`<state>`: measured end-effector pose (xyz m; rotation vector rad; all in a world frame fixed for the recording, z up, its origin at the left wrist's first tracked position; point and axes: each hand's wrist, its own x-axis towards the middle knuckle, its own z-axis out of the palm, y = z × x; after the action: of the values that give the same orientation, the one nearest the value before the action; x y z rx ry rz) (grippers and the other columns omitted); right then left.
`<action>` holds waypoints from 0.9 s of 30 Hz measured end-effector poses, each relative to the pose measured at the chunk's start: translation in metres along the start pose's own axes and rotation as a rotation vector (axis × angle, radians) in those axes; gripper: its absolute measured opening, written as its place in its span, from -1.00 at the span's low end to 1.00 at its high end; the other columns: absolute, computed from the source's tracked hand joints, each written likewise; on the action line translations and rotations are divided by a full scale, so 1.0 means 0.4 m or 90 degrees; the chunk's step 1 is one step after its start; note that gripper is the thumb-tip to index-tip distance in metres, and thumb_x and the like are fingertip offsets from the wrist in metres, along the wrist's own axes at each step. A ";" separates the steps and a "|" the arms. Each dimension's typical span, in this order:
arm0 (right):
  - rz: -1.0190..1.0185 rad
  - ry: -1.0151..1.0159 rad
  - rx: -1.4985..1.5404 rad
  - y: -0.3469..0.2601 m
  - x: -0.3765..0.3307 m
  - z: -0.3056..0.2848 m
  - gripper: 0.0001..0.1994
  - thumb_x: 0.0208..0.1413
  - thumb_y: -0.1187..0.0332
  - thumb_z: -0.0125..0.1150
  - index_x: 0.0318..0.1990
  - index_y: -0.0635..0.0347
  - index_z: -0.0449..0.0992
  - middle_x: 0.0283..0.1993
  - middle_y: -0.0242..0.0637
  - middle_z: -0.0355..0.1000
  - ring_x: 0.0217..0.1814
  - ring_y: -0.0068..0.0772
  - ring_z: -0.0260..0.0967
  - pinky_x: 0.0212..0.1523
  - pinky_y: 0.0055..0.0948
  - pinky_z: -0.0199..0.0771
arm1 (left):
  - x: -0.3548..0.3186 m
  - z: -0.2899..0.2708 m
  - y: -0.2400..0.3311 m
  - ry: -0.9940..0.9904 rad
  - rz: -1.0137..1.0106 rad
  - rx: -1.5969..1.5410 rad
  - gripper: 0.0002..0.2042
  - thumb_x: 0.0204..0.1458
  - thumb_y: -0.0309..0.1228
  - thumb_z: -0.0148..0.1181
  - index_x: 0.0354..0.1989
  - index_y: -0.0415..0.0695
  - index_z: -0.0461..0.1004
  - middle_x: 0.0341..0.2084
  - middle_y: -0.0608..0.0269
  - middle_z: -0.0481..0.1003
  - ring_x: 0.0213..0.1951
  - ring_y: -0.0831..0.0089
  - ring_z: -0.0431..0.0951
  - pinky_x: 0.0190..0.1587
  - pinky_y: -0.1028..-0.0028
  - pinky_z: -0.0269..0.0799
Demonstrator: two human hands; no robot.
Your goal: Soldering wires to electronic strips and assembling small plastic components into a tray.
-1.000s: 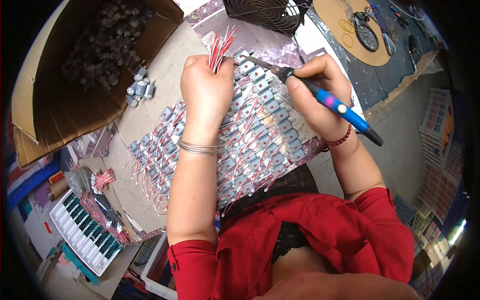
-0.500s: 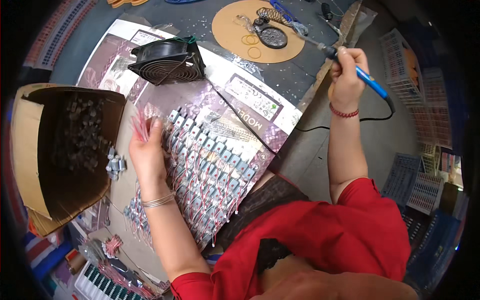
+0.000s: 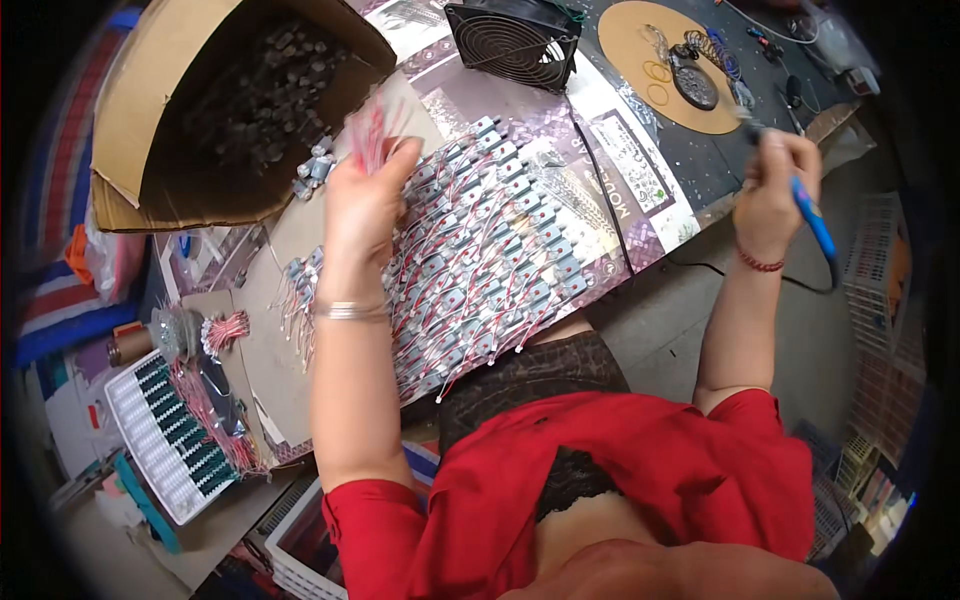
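My left hand [image 3: 365, 205] is closed around a bunch of thin pink and white wires [image 3: 372, 132], whose ends fan out above the fingers. It hovers over the left edge of rows of small grey motors [image 3: 515, 215], many with red-and-white leads. Off to the right, my right hand [image 3: 770, 205] grips a soldering iron [image 3: 816, 222] by its blue handle, its blurred tip directed up and left. That tip is close to a round tan board [image 3: 625, 45] bearing a dark iron stand [image 3: 697, 88] with a coiled spring. A few loose motors [image 3: 313, 170] lie beside my left hand.
An open cardboard box [image 3: 135, 120] with many small motors inside stands at the upper left. A black fan [image 3: 515, 45] sits behind the rows. The iron's cord hangs at the right. At lower left are a white tray [image 3: 165, 450] and bundled wires [image 3: 225, 330].
The view has shifted, so the bench things appear farther right and the fan higher. My left hand still holds the wires, and my right hand keeps the soldering iron, now nearer the iron stand.
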<state>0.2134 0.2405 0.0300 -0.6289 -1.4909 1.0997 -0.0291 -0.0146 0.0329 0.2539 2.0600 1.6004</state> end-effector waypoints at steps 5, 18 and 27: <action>0.108 -0.349 -0.034 0.003 -0.102 0.155 -0.84 0.10 0.42 0.33 -0.28 0.29 0.49 -0.35 -0.34 0.50 -0.30 -0.64 0.40 -0.26 -0.57 0.41 | 0.123 0.063 -0.079 -0.024 0.080 0.169 -0.77 -0.05 -0.32 0.35 -0.42 -0.30 0.61 -0.58 0.24 0.57 -0.54 0.48 0.49 -0.37 0.42 0.43; 0.130 -0.413 -0.039 0.060 -0.128 0.288 -0.82 0.06 0.39 0.37 -0.31 0.28 0.49 -0.42 -0.27 0.54 -0.41 -0.61 0.45 -0.37 -0.57 0.43 | 0.151 0.094 -0.104 -0.100 0.076 0.216 -0.79 -0.06 -0.39 0.33 -0.36 -0.32 0.59 -0.46 0.05 0.59 -0.42 0.31 0.58 -0.28 0.37 0.46; 0.083 -0.423 -0.060 0.072 -0.125 0.296 -0.83 0.05 0.41 0.37 -0.32 0.27 0.49 -0.45 -0.29 0.53 -0.43 -0.62 0.45 -0.39 -0.57 0.43 | 0.159 0.095 -0.101 -0.116 0.082 0.214 -0.79 -0.04 -0.38 0.31 -0.37 -0.32 0.58 -0.49 0.08 0.58 -0.45 0.34 0.57 -0.30 0.39 0.45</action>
<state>0.1068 0.1751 -0.0117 -0.4439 -2.0984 1.4292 -0.0576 0.0343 -0.0297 0.6381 2.1942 1.2389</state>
